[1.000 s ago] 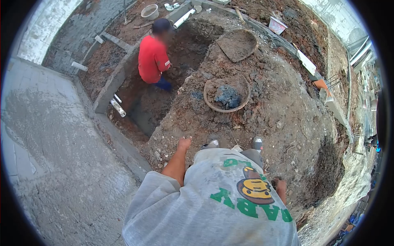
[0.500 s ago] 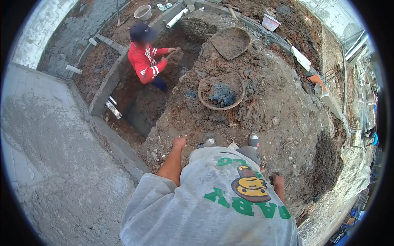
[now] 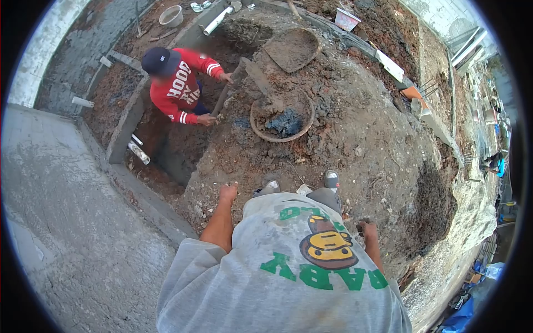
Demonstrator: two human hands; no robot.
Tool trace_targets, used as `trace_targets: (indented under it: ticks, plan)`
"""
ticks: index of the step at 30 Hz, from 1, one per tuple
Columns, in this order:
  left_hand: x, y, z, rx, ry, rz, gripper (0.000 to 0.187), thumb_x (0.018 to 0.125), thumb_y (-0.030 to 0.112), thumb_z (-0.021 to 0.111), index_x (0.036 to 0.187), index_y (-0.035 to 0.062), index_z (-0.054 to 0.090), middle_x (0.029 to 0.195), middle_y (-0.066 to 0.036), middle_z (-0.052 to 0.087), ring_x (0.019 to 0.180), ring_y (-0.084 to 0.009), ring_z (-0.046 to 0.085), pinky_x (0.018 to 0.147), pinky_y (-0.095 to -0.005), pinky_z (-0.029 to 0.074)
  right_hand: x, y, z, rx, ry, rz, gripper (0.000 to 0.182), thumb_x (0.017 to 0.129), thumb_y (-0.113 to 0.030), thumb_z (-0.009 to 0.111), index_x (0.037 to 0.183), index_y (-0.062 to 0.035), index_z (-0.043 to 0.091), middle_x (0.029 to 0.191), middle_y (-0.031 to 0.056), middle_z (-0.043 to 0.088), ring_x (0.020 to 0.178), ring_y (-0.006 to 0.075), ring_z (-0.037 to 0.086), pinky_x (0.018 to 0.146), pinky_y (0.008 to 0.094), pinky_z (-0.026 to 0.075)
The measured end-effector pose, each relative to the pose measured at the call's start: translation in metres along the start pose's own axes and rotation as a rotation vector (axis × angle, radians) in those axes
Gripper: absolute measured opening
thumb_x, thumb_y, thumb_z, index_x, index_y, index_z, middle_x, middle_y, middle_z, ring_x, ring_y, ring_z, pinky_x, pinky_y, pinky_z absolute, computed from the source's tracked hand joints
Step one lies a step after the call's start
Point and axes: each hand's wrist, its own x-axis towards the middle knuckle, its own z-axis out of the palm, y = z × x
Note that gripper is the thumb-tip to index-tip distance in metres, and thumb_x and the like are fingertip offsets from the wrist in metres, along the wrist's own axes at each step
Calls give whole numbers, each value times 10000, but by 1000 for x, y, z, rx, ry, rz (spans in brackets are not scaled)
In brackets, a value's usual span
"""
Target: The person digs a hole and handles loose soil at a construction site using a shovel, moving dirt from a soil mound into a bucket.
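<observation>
My left hand [image 3: 228,192] hangs over the dirt on the left of my shirt, its fingers loosely curled and nothing visible in them. On the other side, my right hand [image 3: 367,227] hangs low; its fingers look dark and too small to make out. Ahead of my feet lies a round basket [image 3: 282,138] with dark, bluish mud inside. Beyond it is another shallow basket [image 3: 292,50] holding brown soil. A co-worker in a red top [image 3: 183,86] stands in the pit and grips a muddy digging tool [image 3: 258,77] with both hands, its end beside the near basket.
The pit [image 3: 176,157] drops away ahead on the left, bordered by a concrete edge [image 3: 129,127]. White pipes [image 3: 139,152] stick into it. A white bucket [image 3: 171,16] and a pale tub [image 3: 347,20] stand farther off. Rebar [image 3: 428,89] pokes up at the right.
The co-worker has turned and leaned toward the near basket, bringing the muddy tool across to it. The view has shifted slightly; both my hands still hang at my sides.
</observation>
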Motion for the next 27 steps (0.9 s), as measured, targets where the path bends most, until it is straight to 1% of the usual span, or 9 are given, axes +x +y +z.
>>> trace_targets:
  ticks: [4,6,9,11,15,17,21,23,27]
  plan:
    - [4,-3,2,46,-12,-19,595,722,322,592,1051,-150,438,1080,-273,483,1024,-340,476,845,-348,374,-4,-3,-1,4,-17,-12,136,663,-147,545,748,-54,595,615,58,572,483,149,516,414,269,384]
    - [13,-10,8,63,-17,-4,593,722,332,589,1042,-147,448,1065,-271,493,1011,-337,486,839,-346,378,-6,-7,-2,21,-39,19,176,665,-105,537,813,-24,585,625,67,574,502,140,524,419,260,376]
    - [14,-7,5,43,5,-22,592,725,351,579,1032,-142,460,1051,-271,502,1000,-334,495,834,-345,381,-11,-13,-1,4,-20,4,166,668,-108,542,803,-21,585,622,65,573,503,140,524,420,264,378]
    - [-4,14,-6,64,-86,-59,587,727,358,576,1030,-133,468,1060,-267,499,1007,-335,492,837,-347,382,-11,-14,-2,4,-22,10,166,662,-107,543,796,-19,587,623,65,573,504,143,525,422,268,380]
    - [3,9,-3,106,-13,-17,595,726,363,576,1040,-130,464,1069,-266,494,1018,-336,485,846,-345,379,-5,-13,0,-14,-15,-9,164,644,-100,540,777,-16,589,626,68,577,510,156,532,429,275,389]
    - [-6,21,-9,145,-61,-46,632,722,367,573,1088,-129,431,1141,-270,438,1086,-350,424,890,-351,346,3,-9,0,-32,-10,-2,162,640,-97,538,769,-14,589,630,71,581,512,159,535,434,277,394]
    - [31,-22,16,118,14,-23,601,727,358,575,1051,-134,455,1100,-267,472,1066,-338,446,889,-340,349,9,-7,3,-42,-19,-16,135,670,-129,559,756,-33,599,627,70,583,465,156,523,403,270,393]
    - [56,-49,28,-9,-23,23,599,730,358,568,1065,-125,451,1124,-269,452,1088,-339,425,907,-341,334,5,-10,4,-20,-25,-15,130,669,-124,553,757,-38,596,623,68,581,459,154,519,399,269,390]
    - [75,-66,34,-32,-98,-14,605,732,369,555,1071,-122,450,1131,-275,441,1088,-346,421,908,-345,332,8,-10,5,-3,-42,-40,121,666,-121,544,757,-53,585,611,61,573,451,148,509,390,271,382]
